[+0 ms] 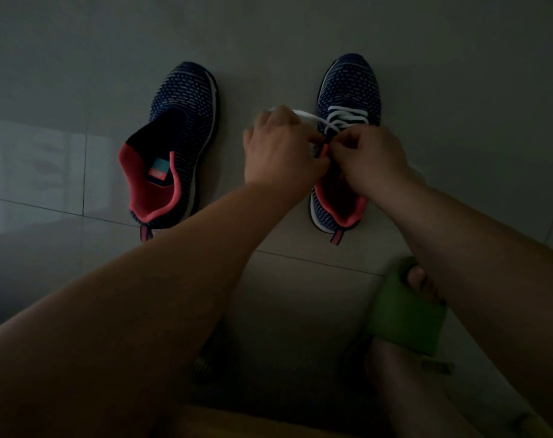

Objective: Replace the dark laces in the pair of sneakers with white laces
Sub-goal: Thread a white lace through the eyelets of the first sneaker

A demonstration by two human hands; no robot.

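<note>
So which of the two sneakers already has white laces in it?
The right-hand sneaker, the one both hands are working on: white lace criss-crosses its front. The left-hand sneaker shows no lace at all, only an open tongue.

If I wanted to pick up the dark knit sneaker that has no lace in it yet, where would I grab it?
Probably at the heel of the unlaced dark knit sneaker, coming from the near side. Its coral-lined collar gapes wide open toward the person, and a pull tab sticks out behind, so fingers can hook inside the rim.
</note>
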